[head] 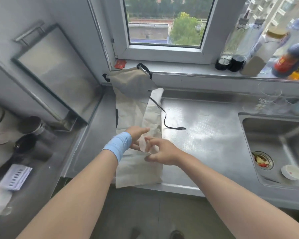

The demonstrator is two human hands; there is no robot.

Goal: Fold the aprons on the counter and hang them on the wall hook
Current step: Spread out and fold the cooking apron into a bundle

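Countertop (pixel 205 144) of stainless steel, running under a window from a left-hand corner to a sink (pixel 274 133) let in at the right. Apron (pixel 136 114), beige cloth, folded lengthwise into a narrow strip; it lies on the countertop from the front edge back to the wall, and its bib end rises crumpled against the windowsill (pixel 179 69). Two bare forearms, reaching forward from the lower edge and converging over the near half of the apron. Left hand (pixel 136 135), pale blue wristband (pixel 119 144) at the wrist, fingers straight and spread loosely, pointing right, lying against a raised flap of the cloth; it grips nothing. Right hand (pixel 162 150), palm down, fingers and thumb curled inward, pinching that same flap at the strip's right edge, close against the left fingers. Black tie strap (pixel 164 118), trailing from the apron's upper right across bare steel. Bottles (pixel 283 49), blurred, standing on the sill at the right. Small white dish (pixel 291 172), inside the sink beside the drain strainer (pixel 262 160).
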